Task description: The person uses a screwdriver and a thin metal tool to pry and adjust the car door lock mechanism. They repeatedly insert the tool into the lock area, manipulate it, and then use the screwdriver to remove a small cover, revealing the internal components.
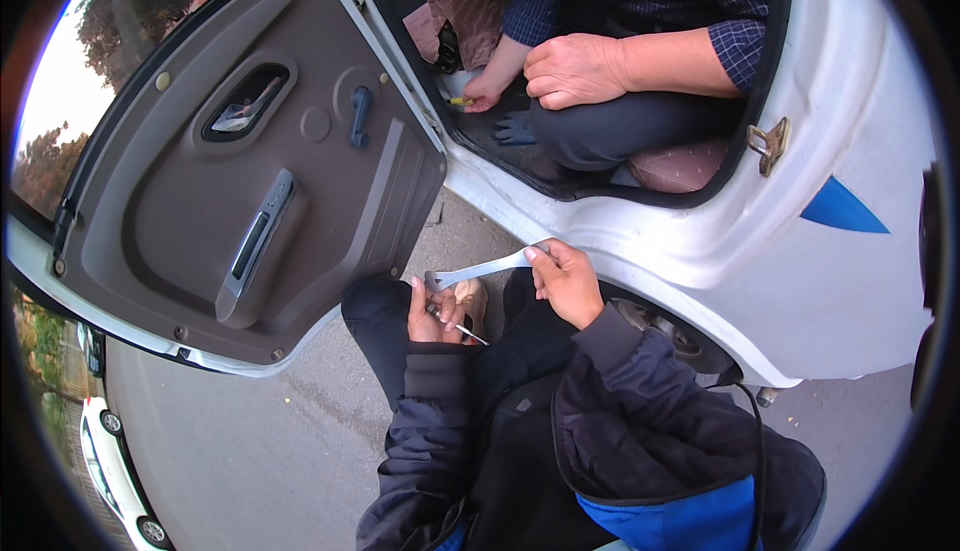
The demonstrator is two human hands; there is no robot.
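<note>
My right hand (563,289) grips one end of a flat silver metal tool (480,269), held level above my bent knees beside the open car door (280,231). My left hand (435,316) is at the tool's forked, wider end, fingers curled round a thin small tool with a pale shaft (472,333); whether it also touches the flat tool is unclear. In the doorway above, a seated co-worker rests one hand (565,71) on a knee, while the other hand (483,93) holds a small yellow object (460,101) low by the door opening.
The white vehicle's body (840,281) and sill curve around my right, with a metal latch striker (770,146) on the pillar. A wheel (650,323) sits beside my right forearm. Grey pavement (240,441) lies below; a parked white car (120,471) shows at the far left.
</note>
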